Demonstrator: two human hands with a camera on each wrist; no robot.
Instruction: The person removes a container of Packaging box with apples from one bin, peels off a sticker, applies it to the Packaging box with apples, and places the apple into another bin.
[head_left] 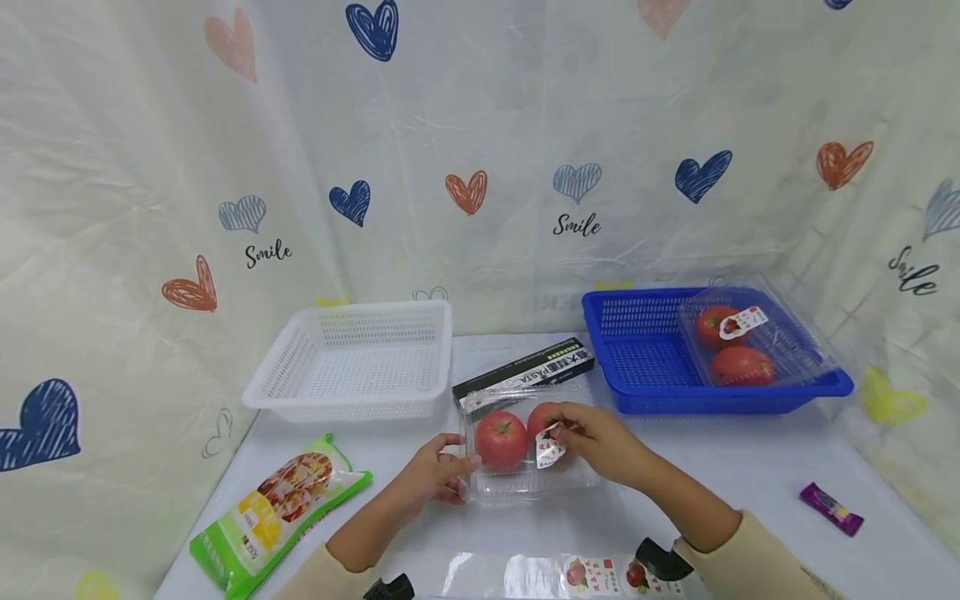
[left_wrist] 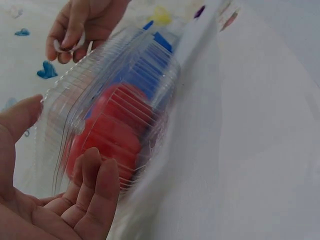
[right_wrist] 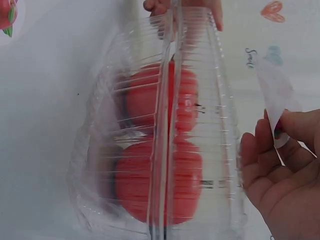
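A clear plastic clamshell box (head_left: 517, 487) sits on the table in the middle of the head view, its lid down over two red apples (head_left: 501, 442). At its left end my left hand (head_left: 435, 475) holds the box, thumb on the upper edge and fingers along the side, as the left wrist view shows. Over the right part of the lid, my right hand (head_left: 600, 437) pinches a white sticker label (head_left: 550, 448) with a fruit picture between thumb and fingers. The label looks bent in the right wrist view (right_wrist: 276, 95). It overlaps the right-hand apple in the head view.
Behind the box lie a black pasta box (head_left: 525, 371) and a white basket (head_left: 352, 408). A blue basket (head_left: 637, 404) at right holds another clamshell (head_left: 795, 350) with two apples. A green food bag (head_left: 277, 517), a purple packet (head_left: 831, 508) and a label strip (head_left: 517, 575) lie nearer.
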